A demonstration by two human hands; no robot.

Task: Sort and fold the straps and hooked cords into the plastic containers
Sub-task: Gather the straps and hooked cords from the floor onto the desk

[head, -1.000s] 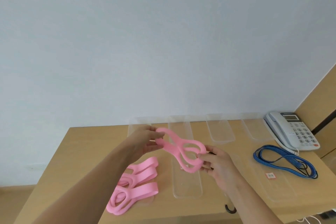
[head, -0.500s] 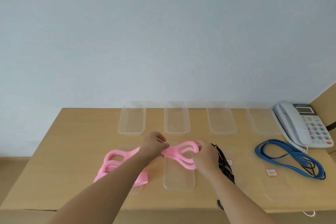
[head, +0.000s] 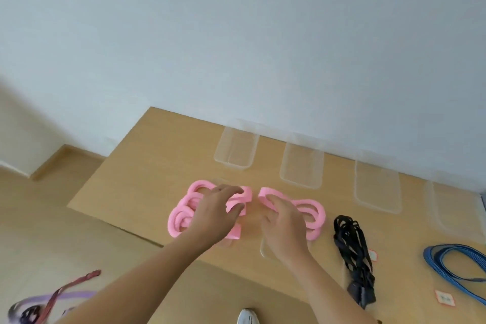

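While fingers (head: 272, 201) press pink straps (head: 314, 212) (table-centre).

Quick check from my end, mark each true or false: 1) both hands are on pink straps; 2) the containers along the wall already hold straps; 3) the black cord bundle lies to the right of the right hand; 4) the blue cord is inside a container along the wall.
1) True: the left hand and right hand both rest on the pink straps.
2) False: the back containers look bare inside.
3) True: the black cord bundle lies on the table right of that hand.
4) False: the blue cord lies near the table's right front, away from the wall.
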